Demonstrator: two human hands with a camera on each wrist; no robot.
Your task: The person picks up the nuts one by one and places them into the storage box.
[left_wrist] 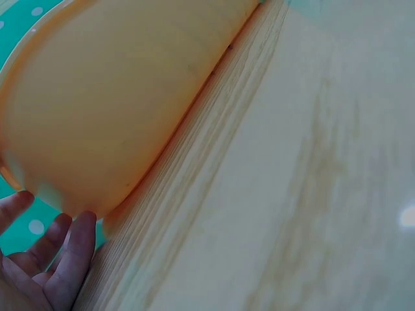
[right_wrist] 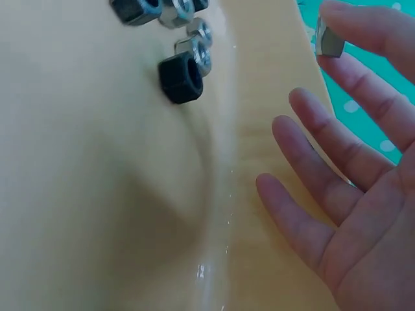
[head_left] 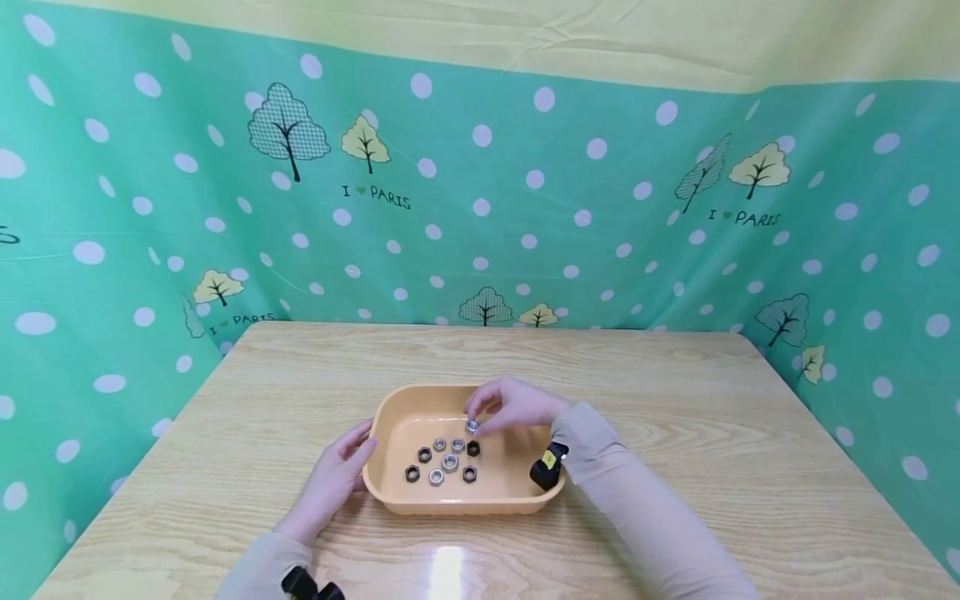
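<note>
A light orange plastic tray (head_left: 495,506) stands on the table, with several silver and black hex nuts (head_left: 450,463) lying loose on its floor. My left hand (head_left: 337,471) holds the tray's left end, thumb at the rim and fingertips against the outer wall; its fingers (left_wrist: 78,249) also show in the left wrist view. Over the far part of the tray, my right hand (head_left: 517,404) pinches a silver hex nut (right_wrist: 329,40) between thumb and index finger. The other fingers (right_wrist: 311,152) of that hand are spread apart, touching no nut.
The wood-grain table (head_left: 315,358) extends around the tray on all sides. A green dotted curtain (head_left: 480,233) hangs behind and beside it. A black wrist device (head_left: 549,465) on the right sleeve overlaps the tray's right end in the head view.
</note>
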